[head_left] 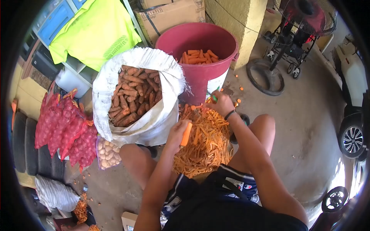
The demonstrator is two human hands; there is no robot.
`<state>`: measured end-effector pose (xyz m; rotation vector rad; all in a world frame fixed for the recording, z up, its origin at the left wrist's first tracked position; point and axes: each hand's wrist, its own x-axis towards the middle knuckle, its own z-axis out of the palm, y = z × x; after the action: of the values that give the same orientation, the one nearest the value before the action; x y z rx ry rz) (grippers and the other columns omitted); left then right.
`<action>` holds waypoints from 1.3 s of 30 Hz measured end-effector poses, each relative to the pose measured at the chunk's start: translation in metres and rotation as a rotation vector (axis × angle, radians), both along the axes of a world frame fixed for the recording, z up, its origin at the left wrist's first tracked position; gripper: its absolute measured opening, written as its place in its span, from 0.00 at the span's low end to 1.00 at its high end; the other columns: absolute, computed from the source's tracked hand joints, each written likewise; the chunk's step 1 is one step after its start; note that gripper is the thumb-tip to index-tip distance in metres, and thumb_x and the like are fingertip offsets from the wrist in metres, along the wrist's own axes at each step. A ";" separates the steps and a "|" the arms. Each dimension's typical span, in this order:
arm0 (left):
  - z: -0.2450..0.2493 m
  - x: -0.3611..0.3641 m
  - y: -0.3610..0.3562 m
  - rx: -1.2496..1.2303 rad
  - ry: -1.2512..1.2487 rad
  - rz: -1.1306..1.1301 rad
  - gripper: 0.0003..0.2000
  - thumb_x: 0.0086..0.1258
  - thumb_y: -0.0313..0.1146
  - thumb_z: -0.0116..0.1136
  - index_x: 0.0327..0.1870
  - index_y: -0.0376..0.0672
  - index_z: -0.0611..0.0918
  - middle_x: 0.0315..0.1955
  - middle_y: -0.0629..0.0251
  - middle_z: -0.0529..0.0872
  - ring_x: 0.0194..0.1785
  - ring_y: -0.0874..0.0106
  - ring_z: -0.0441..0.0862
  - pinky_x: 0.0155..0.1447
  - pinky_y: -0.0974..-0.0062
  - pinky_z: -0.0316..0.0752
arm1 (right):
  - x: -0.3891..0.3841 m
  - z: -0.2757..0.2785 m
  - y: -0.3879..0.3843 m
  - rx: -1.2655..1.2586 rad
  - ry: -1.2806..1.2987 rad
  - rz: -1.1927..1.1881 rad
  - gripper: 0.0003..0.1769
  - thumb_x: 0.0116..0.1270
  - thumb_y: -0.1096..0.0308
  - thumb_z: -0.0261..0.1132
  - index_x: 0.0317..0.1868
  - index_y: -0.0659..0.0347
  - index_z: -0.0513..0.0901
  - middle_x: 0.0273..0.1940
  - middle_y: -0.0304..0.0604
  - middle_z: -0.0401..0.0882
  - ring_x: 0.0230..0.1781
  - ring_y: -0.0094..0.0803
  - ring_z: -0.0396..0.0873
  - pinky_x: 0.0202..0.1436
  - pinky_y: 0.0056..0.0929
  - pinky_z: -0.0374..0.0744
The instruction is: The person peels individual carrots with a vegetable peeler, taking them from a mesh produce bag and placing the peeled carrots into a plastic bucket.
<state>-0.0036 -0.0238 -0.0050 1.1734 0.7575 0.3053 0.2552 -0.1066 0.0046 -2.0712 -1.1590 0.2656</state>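
My left hand (177, 132) is wrapped around a bright orange, peeled carrot (186, 134). Farther forward and to the right, my right hand (224, 104) is closed on a green peeler (214, 97), mostly hidden by the fingers. Beneath both hands spreads a heap of orange carrot peelings (204, 150). Ahead and to the left, a white woven sack (105, 92) stands with its top rolled down, full of unpeeled carrots (133, 92). Behind the heap is a large dark red tub (192, 82) with peeled carrots (198, 57) inside.
Red mesh bags of onions (63, 123) and a clear bag of pale round produce (108, 153) lie at left, near stacked tires (31, 138). Cardboard boxes (173, 23) and a yellow pillar (235, 30) stand behind the tub. A fan (306, 15) on a round base is at right.
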 end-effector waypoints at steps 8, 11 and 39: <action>0.007 -0.007 0.027 -0.158 -0.289 0.084 0.23 0.76 0.30 0.62 0.70 0.40 0.74 0.50 0.60 0.85 0.47 0.74 0.85 0.51 0.76 0.82 | -0.017 -0.030 -0.016 -0.199 -0.005 0.053 0.22 0.65 0.58 0.71 0.57 0.55 0.84 0.44 0.56 0.87 0.46 0.55 0.85 0.49 0.48 0.82; 0.023 -0.012 0.033 -0.246 -0.395 -0.025 0.28 0.75 0.27 0.61 0.74 0.37 0.68 0.52 0.58 0.83 0.48 0.70 0.86 0.51 0.75 0.84 | -0.031 -0.019 -0.015 -0.131 0.045 0.095 0.18 0.67 0.60 0.69 0.56 0.53 0.84 0.44 0.56 0.87 0.46 0.55 0.85 0.49 0.48 0.81; 0.026 0.002 0.018 0.112 -0.256 -0.162 0.10 0.70 0.32 0.69 0.45 0.35 0.85 0.26 0.76 0.79 0.25 0.86 0.71 0.28 0.85 0.65 | -0.055 -0.073 0.004 -0.902 0.043 0.432 0.18 0.67 0.56 0.67 0.37 0.66 0.87 0.38 0.57 0.87 0.40 0.47 0.86 0.45 0.46 0.83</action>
<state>-0.0017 -0.0057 0.0214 1.2649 0.4240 0.3583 0.1998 -0.1022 -0.0684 -2.4828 -1.6438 1.2195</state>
